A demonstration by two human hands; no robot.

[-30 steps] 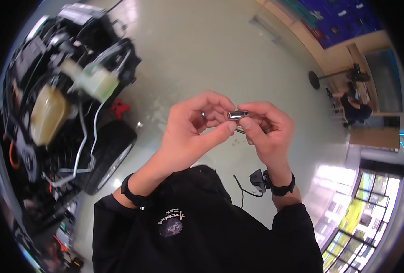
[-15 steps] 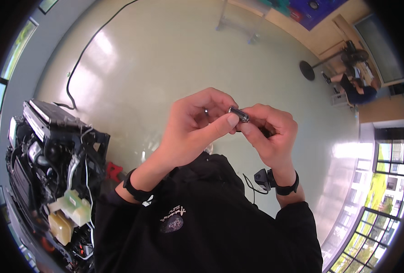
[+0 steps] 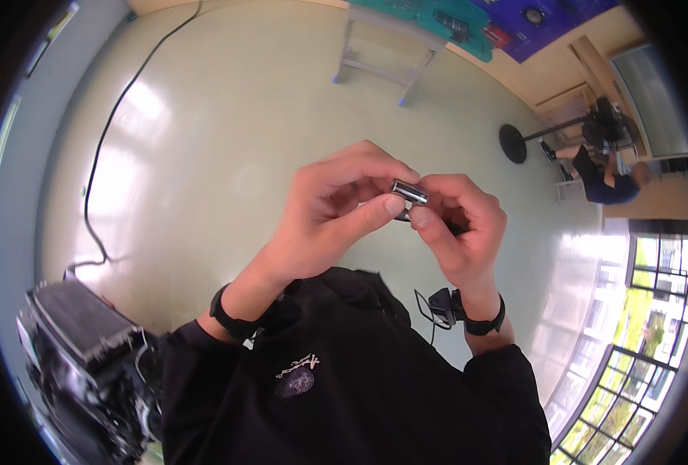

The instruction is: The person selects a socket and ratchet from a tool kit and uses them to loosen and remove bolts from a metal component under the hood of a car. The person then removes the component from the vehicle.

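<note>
A small shiny metal cylinder, perhaps a chrome socket, is held up over the pale green floor; at its left end, the left hand pinches it between thumb and forefinger, the other fingers curled behind; at its right end, the right hand pinches it with thumb and forefinger tips, the rest folded inward; a dark piece just below the cylinder is too covered to name; well to the cylinder's lower left is a black engine assembly; far to its upper right stands a pedestal fan.
</note>
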